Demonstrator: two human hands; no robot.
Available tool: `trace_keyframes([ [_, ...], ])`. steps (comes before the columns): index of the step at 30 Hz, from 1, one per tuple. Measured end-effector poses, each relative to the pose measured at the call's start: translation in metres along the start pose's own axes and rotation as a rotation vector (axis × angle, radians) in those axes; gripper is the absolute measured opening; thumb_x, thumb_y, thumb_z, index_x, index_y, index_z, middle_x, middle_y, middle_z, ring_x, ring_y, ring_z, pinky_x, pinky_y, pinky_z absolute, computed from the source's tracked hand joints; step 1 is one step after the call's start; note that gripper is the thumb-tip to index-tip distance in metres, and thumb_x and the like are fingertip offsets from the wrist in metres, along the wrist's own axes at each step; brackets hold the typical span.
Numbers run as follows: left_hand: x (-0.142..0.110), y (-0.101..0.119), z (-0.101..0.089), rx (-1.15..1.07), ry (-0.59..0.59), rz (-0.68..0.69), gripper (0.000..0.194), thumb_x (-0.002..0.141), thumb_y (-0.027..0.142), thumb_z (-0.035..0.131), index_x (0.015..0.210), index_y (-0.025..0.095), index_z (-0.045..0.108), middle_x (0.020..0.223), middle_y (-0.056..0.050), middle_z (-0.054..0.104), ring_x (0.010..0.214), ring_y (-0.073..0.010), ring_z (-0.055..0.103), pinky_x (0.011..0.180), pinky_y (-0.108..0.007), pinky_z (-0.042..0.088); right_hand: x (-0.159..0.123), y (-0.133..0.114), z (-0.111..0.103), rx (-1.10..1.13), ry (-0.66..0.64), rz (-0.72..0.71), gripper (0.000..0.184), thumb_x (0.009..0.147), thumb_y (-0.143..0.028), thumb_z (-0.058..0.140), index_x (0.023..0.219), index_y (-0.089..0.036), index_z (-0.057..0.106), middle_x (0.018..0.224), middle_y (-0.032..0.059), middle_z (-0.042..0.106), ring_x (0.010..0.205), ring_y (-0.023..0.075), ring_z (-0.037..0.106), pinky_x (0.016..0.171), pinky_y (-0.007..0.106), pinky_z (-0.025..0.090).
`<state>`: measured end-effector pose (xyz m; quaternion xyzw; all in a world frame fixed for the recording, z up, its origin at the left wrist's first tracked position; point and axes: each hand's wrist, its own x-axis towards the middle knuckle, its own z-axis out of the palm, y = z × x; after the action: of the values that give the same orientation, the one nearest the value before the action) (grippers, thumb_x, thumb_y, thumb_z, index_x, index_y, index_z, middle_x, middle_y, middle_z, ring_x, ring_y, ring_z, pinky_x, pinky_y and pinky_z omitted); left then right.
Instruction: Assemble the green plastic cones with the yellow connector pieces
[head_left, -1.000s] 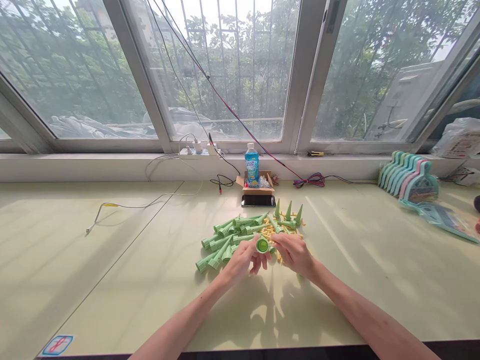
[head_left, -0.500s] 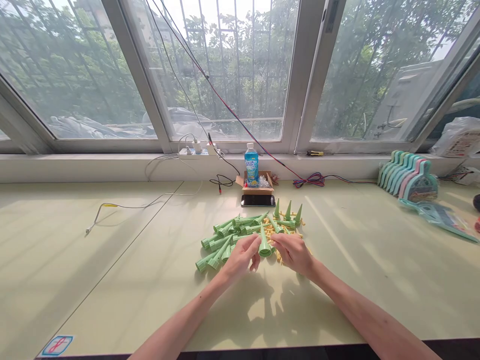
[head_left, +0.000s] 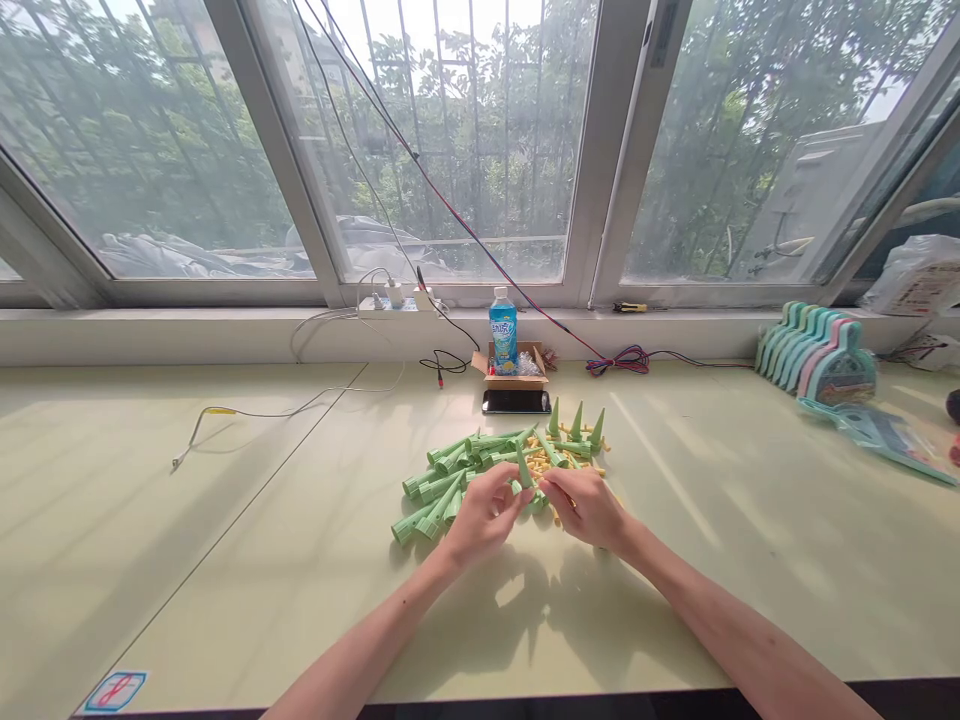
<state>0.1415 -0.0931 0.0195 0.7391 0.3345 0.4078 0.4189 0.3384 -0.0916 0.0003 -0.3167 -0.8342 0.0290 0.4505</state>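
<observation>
A light green plastic cone (head_left: pixel 523 466), pointed end up, is pinched in the fingers of my left hand (head_left: pixel 480 518). Close against its lower end are the closed fingertips of my right hand (head_left: pixel 589 503); whatever they pinch is too small or hidden to make out. Beyond and left of my hands lies a heap of similar green cones (head_left: pixel 437 487), most on their sides. Small yellow peg-like pieces (head_left: pixel 537 462) are scattered just behind my fingers. A few green cones (head_left: pixel 577 424) stand upright at the heap's far right, with yellow pieces around their bases.
Behind the heap lies a dark phone (head_left: pixel 516 402), and a small cardboard box (head_left: pixel 517 382) holds a blue drink bottle (head_left: pixel 503 335). Coiled wires (head_left: pixel 619 360) and a white cable (head_left: pixel 262 413) rest on the table. Pastel plastic items (head_left: pixel 817 350) stand at the right.
My left hand has turned the cone, so its open base no longer faces me and its tip leans left. My right fingers have come in against its lower end.
</observation>
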Motion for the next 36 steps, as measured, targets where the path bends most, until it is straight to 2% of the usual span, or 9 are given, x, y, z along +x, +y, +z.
trace_keyframes([
  [6,-0.0002,-0.0035,-0.0001,0.116,0.015,0.127,0.024,0.096,0.038,0.055,0.101,0.018,0.068,0.097,-0.007,0.057,0.059,-0.0077,0.049,0.050,-0.020,0.049,-0.0006,0.0009,0.0005,0.000,-0.018,0.049,0.035,0.099,-0.017,0.040,0.065,-0.022,0.030,0.055,-0.0076,0.023,0.046,0.0084,0.021,0.046,0.024,0.020],
  [9,-0.0009,-0.0032,0.0004,0.147,0.010,0.114,0.024,0.097,0.037,0.053,0.104,0.020,0.068,0.107,-0.009,0.055,0.062,-0.0084,0.052,0.052,-0.021,0.051,0.0000,0.0010,0.0019,0.007,0.008,0.062,0.036,0.099,-0.019,0.041,0.064,-0.022,0.031,0.053,-0.0078,0.024,0.045,0.0079,0.021,0.045,0.024,0.021],
  [14,-0.0010,-0.0006,0.0035,0.127,0.066,0.045,0.025,0.095,0.039,0.055,0.111,0.020,0.061,0.109,-0.009,0.055,0.065,-0.0102,0.055,0.050,-0.021,0.050,0.0019,0.0016,0.0026,0.017,0.075,0.087,0.038,0.101,-0.021,0.041,0.064,-0.022,0.033,0.053,-0.0074,0.026,0.046,0.0085,0.022,0.045,0.024,0.022],
  [18,0.0007,0.0014,0.0040,0.004,0.142,-0.089,0.030,0.093,0.045,0.057,0.106,0.019,0.054,0.083,-0.002,0.061,0.055,-0.0098,0.055,0.047,-0.020,0.046,0.0055,-0.0003,-0.0005,0.028,0.143,0.109,0.036,0.103,-0.024,0.040,0.067,-0.021,0.041,0.055,-0.0064,0.031,0.047,0.0089,0.025,0.046,0.023,0.025],
  [21,0.0024,0.0024,0.0026,-0.081,0.153,-0.184,0.038,0.093,0.054,0.053,0.084,0.017,0.056,0.055,0.003,0.053,0.044,-0.0096,0.049,0.041,-0.018,0.037,0.0077,-0.0026,-0.0026,0.026,0.184,0.082,0.031,0.103,-0.022,0.041,0.073,-0.019,0.048,0.057,-0.0056,0.034,0.049,0.0091,0.028,0.047,0.022,0.027],
  [24,0.0035,0.0027,0.0020,-0.122,0.119,-0.206,0.058,0.094,0.060,0.047,0.059,0.015,0.054,0.042,0.002,0.047,0.038,-0.0079,0.043,0.042,-0.020,0.035,0.0068,-0.0030,-0.0023,0.011,0.189,0.019,0.027,0.103,-0.020,0.042,0.078,-0.019,0.052,0.059,-0.0046,0.039,0.050,0.0095,0.031,0.048,0.022,0.028],
  [29,0.0029,0.0011,0.0038,-0.213,-0.024,-0.291,0.072,0.092,0.070,0.041,0.050,0.013,0.058,0.040,-0.001,0.048,0.034,-0.0076,0.040,0.037,-0.021,0.027,0.0014,-0.0013,0.0013,-0.035,0.153,-0.052,0.022,0.103,-0.020,0.043,0.087,-0.018,0.057,0.063,-0.0026,0.045,0.053,0.0103,0.035,0.050,0.023,0.029],
  [32,0.0022,-0.0014,0.0038,-0.238,-0.074,-0.333,0.071,0.090,0.071,0.044,0.052,0.013,0.059,0.042,-0.001,0.050,0.031,-0.0068,0.038,0.035,-0.020,0.023,-0.0003,-0.0012,0.0025,-0.036,0.124,-0.053,0.020,0.103,-0.019,0.042,0.090,-0.019,0.058,0.065,-0.0016,0.048,0.053,0.0103,0.037,0.050,0.023,0.030],
  [36,0.0029,-0.0045,0.0018,-0.288,-0.091,-0.310,0.065,0.090,0.069,0.046,0.061,0.013,0.061,0.045,-0.001,0.053,0.034,-0.0086,0.044,0.036,-0.019,0.027,0.0003,-0.0015,0.0021,-0.019,0.107,-0.046,0.019,0.102,-0.019,0.043,0.092,-0.019,0.058,0.066,-0.0008,0.051,0.054,0.0109,0.041,0.052,0.023,0.032],
])
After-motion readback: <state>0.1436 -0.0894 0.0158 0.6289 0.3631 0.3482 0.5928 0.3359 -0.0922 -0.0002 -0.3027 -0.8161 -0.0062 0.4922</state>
